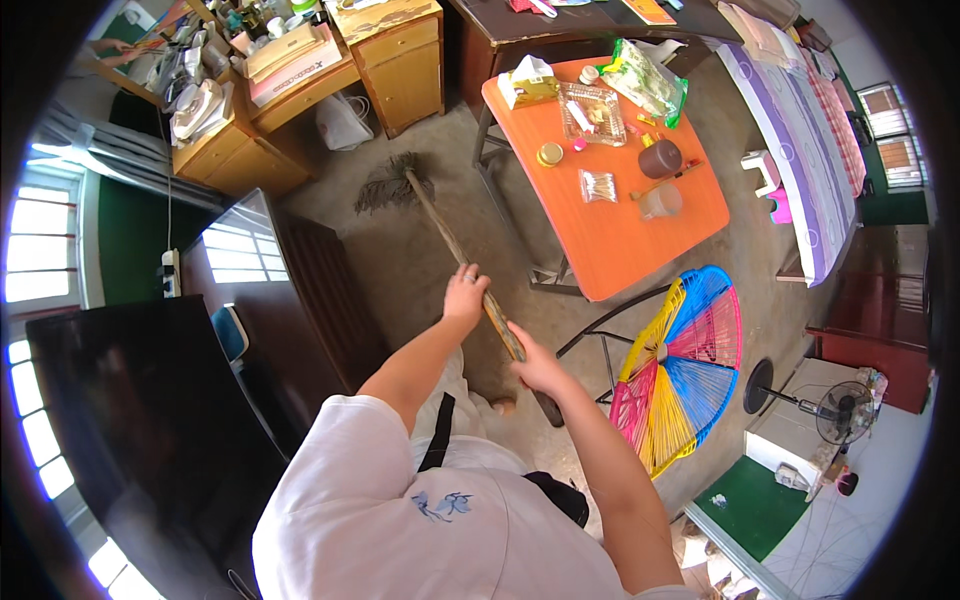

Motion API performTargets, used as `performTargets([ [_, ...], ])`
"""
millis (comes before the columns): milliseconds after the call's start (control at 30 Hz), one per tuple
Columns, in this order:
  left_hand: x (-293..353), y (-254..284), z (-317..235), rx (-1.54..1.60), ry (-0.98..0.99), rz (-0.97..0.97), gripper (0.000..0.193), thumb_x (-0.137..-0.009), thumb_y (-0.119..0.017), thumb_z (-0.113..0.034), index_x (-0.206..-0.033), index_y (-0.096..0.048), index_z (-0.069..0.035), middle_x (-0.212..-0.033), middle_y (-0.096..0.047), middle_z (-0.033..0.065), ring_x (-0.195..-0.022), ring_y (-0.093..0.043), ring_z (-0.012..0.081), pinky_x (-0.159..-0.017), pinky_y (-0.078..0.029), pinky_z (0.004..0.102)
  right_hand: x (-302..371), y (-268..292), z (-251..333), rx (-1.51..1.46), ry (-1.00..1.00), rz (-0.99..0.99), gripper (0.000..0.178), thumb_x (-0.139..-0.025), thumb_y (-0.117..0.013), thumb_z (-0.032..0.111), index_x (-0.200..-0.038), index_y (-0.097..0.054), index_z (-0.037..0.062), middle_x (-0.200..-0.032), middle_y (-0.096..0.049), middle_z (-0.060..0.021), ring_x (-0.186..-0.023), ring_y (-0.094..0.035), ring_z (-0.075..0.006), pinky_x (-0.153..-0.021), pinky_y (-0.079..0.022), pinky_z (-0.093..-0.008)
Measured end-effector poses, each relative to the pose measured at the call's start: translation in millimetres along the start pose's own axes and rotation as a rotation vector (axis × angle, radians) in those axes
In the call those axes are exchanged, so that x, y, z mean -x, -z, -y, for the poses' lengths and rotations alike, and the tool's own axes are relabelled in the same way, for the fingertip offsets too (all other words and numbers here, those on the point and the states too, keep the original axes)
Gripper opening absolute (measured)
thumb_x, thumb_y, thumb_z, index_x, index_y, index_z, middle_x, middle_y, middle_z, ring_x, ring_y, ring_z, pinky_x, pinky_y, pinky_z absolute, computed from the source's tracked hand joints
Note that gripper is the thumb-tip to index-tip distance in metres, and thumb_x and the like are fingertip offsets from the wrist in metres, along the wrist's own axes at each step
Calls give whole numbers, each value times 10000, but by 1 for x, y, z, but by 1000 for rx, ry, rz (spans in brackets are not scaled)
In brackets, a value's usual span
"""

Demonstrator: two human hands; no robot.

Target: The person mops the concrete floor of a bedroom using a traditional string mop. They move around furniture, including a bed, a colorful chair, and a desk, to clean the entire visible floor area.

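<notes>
A mop (440, 222) with a long wooden handle slants across the middle of the view. Its dark, stringy head (385, 190) rests on the concrete floor near the wooden desk. My left hand (466, 293), with a ring on one finger, is wrapped round the middle of the handle. Lower down, my right hand (536, 362) grips the same handle close to its end, which points toward my body.
An orange folding table (620, 240) holding a tray, jars and packets stands right of the mop. Beside me on the right is a colourful woven chair (675, 370). A dark cabinet (320, 290) lines the left; the wooden desk (400, 60) stands ahead, with a white bag (343, 122) beneath.
</notes>
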State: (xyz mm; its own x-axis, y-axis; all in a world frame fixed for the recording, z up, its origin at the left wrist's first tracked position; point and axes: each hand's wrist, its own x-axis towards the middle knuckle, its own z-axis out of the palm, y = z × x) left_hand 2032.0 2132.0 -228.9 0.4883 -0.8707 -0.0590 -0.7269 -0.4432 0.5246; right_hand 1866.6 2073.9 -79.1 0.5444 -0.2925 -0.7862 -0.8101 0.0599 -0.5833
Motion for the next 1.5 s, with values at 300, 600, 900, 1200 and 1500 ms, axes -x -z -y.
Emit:
performTargets([
  [300,105,-99,-123,-64,-53,264,161,-786,-512,-99,-936,-569,-88,-1218,-472,134,-1234,-340,372,-977,-364,378,118,-2,-143,-310,-82,-37,722,-760,-544,12,-1389,-245,201,-730,-534,-61,-473,-482,-114,-436,-425,-253],
  [600,212,-167,-226,-233,-599,531,182,-713,-574,-153,-867,-655,-100,-956,-606,101,-1064,-494,283,-909,-384,436,254,-29,-272,49,-222,-200,723,-735,-568,27,-1373,-279,203,-670,-557,-133,-488,-550,-196,-467,-462,-328],
  [900,185,-144,-227,-226,-701,897,261,-611,-727,-237,-827,-682,-97,-891,-630,91,-906,-588,266,-817,-463,366,245,-55,-228,721,-429,-407,306,-844,-424,107,-1145,-457,68,-670,-610,-138,-651,-628,-289,-583,-490,-401],
  [1200,99,-58,-198,-159,-748,1050,229,-617,-712,-203,-828,-692,-113,-842,-649,81,-832,-621,257,-688,-511,366,206,-30,-122,654,-392,-461,200,-726,-528,54,-923,-495,37,-690,-603,-159,-679,-609,-332,-609,-477,-428],
  [1500,21,-16,-87,-222,-771,1039,227,-633,-674,-259,-810,-686,-117,-832,-648,88,-804,-621,273,-691,-510,384,115,-40,-41,508,-247,-444,187,-718,-544,102,-898,-527,55,-754,-607,-166,-762,-591,-363,-664,-454,-454],
])
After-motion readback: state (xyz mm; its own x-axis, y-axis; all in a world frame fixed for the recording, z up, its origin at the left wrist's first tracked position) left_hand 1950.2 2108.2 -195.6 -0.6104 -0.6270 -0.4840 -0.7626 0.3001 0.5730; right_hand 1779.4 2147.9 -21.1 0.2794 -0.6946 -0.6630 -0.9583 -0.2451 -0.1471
